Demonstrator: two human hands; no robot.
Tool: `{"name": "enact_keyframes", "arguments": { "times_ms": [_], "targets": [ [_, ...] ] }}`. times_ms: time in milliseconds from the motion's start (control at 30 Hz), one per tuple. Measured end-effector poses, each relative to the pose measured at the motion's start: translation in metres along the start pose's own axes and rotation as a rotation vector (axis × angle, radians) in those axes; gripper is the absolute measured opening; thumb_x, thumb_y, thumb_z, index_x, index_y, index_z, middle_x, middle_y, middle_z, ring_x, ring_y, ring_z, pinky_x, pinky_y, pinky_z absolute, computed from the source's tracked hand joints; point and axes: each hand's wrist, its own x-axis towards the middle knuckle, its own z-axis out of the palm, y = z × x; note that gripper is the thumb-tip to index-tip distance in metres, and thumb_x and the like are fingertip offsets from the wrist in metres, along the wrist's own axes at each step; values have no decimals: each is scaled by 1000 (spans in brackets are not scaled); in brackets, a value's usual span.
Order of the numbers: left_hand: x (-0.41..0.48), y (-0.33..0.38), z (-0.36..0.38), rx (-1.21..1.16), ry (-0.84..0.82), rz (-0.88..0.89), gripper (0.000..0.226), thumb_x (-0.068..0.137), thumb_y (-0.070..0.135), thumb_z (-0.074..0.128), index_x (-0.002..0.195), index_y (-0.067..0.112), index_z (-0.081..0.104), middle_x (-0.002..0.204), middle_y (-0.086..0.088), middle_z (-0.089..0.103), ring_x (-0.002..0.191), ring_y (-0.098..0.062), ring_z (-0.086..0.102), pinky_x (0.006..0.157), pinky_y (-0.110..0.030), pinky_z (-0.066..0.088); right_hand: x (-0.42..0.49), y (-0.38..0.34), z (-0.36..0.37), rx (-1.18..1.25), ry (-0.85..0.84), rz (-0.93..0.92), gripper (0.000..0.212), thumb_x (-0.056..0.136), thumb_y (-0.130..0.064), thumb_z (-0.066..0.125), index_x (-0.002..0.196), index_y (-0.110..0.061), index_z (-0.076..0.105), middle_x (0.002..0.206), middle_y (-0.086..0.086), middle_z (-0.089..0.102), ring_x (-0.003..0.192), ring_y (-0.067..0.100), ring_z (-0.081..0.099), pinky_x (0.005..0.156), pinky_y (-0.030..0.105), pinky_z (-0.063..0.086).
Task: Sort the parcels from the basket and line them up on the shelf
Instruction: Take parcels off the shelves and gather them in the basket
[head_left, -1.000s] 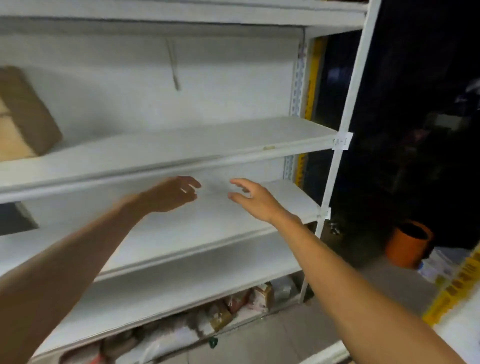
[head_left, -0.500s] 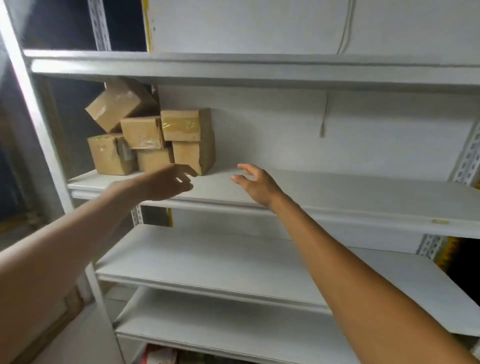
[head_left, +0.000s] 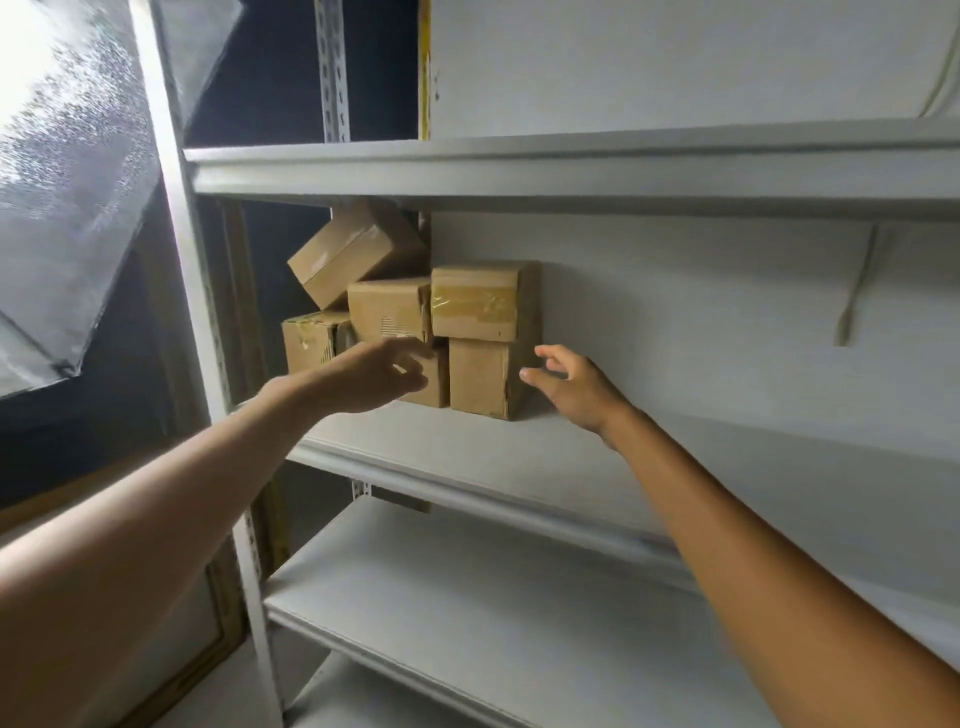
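Hands: left hand (head_left: 374, 376) and right hand (head_left: 571, 382) are being held spread, fingers loose.
Boxes (head_left: 475, 306): being carried, stacked, by shelf (head_left: 467, 457).

A tall white metal shelving unit (head_left: 571, 174) is filling most of the view, its flat boards running off to the right in front of a plain white back wall (head_left: 701, 322), where a thin pale cord (head_left: 845, 327) is hanging down. Behind the unit's left end, a grey perforated steel upright (head_left: 332, 67) and a narrow yellow strip (head_left: 425, 67) are rising against a dark recess. At the far left, hard white light is glaring through a crinkled translucent sheet (head_left: 67, 182), while a brown wooden frame (head_left: 221, 636) is showing low down beside a pale floor (head_left: 228, 699).
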Motion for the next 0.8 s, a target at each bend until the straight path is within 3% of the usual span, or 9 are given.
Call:
{"name": "enact_keyframes", "arguments": {
  "times_ms": [167,267,433,533,633,800],
  "targets": [
    [47,-10,-8,6,140,-50,46,95,15,56,138,20,43,143,-9,47,125,-24,51,93,-29,43,58,8,-16,59,26,-30,52,95,-36,58,143,-22,43,149,9,42,133,23,44,105,31,35],
    [71,-16,-12,40,201,-46,52,95,13,55,143,19,37,148,-7,40,133,-25,42,102,-35,40,87,6,-19,126,40,-29,50,95,-36,57,142,-23,45,147,8,44,129,24,48,109,42,39],
    [114,-41,-16,105,305,-1,51,95,15,56,143,20,38,147,-4,42,137,-23,34,113,-43,28,124,1,-5,168,92,-31,51,97,-41,52,144,-23,41,146,7,45,129,23,47,110,42,38],
    [140,-58,-15,174,348,34,54,94,28,57,144,25,35,148,-2,41,138,-26,31,112,-50,26,136,1,8,176,142,-10,52,98,-47,46,143,-21,40,145,4,44,129,20,45,110,44,38],
    [167,-68,-16,248,324,98,65,90,43,59,146,25,30,147,-2,41,139,-26,28,112,-47,19,151,-3,15,191,205,29,43,99,-53,38,127,-22,48,136,4,51,117,18,49,105,43,41],
    [199,-71,-12,335,268,195,81,82,59,61,147,22,27,142,-2,48,139,-25,30,117,-49,0,172,-9,19,208,266,127,65,94,-67,31,137,-22,48,139,5,53,122,24,53,107,49,41]
  ]
}}
